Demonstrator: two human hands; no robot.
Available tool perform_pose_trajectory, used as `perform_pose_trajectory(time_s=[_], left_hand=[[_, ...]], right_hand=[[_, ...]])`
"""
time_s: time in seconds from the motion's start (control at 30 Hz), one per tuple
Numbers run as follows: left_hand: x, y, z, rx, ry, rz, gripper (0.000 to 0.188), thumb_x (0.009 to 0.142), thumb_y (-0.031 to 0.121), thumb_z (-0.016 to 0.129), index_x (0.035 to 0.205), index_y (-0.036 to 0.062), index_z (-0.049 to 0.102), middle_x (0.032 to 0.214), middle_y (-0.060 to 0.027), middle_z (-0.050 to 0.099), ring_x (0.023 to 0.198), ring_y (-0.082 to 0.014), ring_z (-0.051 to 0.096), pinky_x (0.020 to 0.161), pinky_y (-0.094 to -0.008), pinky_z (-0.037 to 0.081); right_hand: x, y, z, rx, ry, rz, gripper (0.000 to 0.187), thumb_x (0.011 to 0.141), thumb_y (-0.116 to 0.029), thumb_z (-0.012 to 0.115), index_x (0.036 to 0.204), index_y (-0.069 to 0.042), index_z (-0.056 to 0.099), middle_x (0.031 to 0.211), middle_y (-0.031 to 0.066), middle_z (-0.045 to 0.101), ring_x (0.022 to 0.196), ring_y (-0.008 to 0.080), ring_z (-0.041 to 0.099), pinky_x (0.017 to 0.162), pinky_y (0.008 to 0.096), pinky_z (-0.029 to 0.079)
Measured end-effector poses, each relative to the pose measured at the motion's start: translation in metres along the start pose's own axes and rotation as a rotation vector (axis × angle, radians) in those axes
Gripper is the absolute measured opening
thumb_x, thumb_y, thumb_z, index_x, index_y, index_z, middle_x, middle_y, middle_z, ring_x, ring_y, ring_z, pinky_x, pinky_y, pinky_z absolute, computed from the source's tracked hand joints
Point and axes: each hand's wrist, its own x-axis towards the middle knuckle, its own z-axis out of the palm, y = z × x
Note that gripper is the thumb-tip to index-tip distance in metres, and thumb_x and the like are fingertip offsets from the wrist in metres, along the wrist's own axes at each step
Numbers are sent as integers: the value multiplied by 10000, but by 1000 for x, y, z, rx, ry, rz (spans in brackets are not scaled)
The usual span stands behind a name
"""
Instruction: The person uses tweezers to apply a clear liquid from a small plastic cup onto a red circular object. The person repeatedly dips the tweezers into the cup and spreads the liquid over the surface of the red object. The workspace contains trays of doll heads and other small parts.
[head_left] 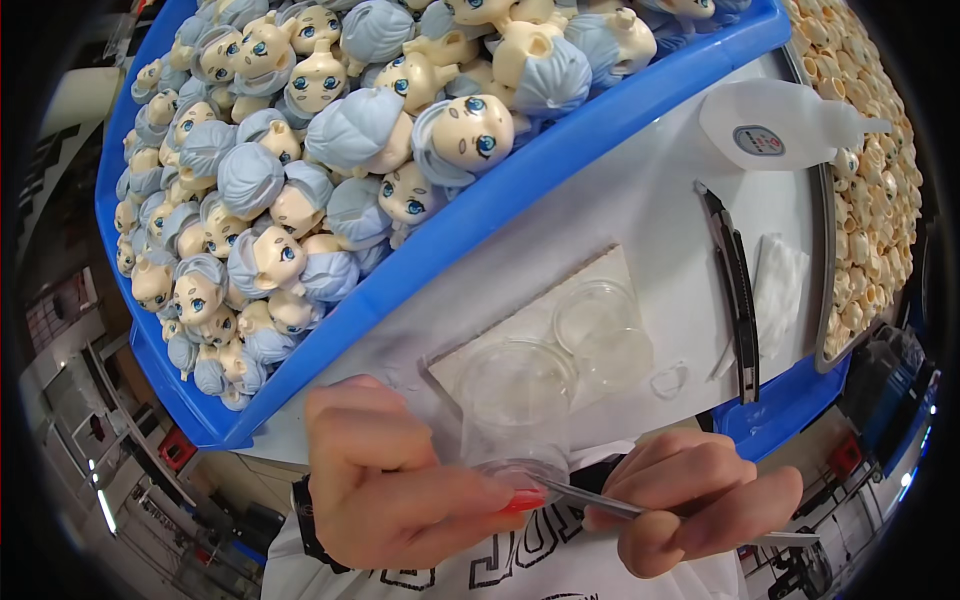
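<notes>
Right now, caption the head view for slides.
Right hand holding a thin metal tool, tip beside left hand; blue bin of doll heads beyond.

The person's two bare hands work close together at the lower middle of the view, near each other but not touching. The left hand [390,490] is curled, its upper knuckles raised and bent, while its fingertips [500,488] reach across to the right, closed in a pinch. The right hand [700,490] faces it, fingers folded and drawn together in a closed grip. The forearms can hardly be made out.
</notes>
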Motion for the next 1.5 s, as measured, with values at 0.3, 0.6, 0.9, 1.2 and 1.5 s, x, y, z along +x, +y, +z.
perform_pose_trajectory(time_s=[0.3, 0.6, 0.9, 1.2, 1.5], left_hand=[[0, 0, -1, 35, -4, 23, 427, 454, 381, 825, 702, 150, 565, 777, -26, 343, 700, -178, 345, 561, -288, 294], [-3, -1, 0, 45, 11, 26, 483, 455, 388, 832, 760, 136, 553, 796, -43, 348, 716, -183, 362, 579, -287, 318], [-4, 0, 1, 41, 39, 18, 503, 430, 387, 843, 756, 140, 549, 797, -43, 349, 725, -182, 361, 585, -289, 321], [-9, -1, 6, 28, 93, 10, 522, 414, 424, 840, 749, 149, 547, 788, -42, 352, 727, -182, 361, 578, -286, 320], [-9, -3, 11, 77, 140, 70, 537, 398, 449, 833, 732, 150, 537, 792, -49, 368, 739, -191, 369, 586, -291, 331]], right_hand=[[-3, 0, 3, 23, 249, -74, 324, 790, -80, 588, 873, -77, 275, 620, 102, 511, 408, 146, 465, 334, 223, 434], [-11, -1, 7, 67, 261, 89, 343, 801, -139, 595, 888, -60, 273, 577, 96, 498, 381, 132, 448, 323, 231, 426], [-11, -2, 9, 142, 306, 144, 329, 805, -109, 577, 897, -47, 267, 581, 117, 495, 350, 147, 455, 312, 247, 437], [-11, 0, 10, 219, 256, 162, 307, 801, -66, 551, 895, -46, 259, 592, 125, 500, 360, 158, 480, 323, 256, 446], [-13, -2, 11, 166, 253, 103, 301, 782, 15, 512, 905, -55, 247, 630, 125, 509, 409, 161, 527, 388, 256, 505]])
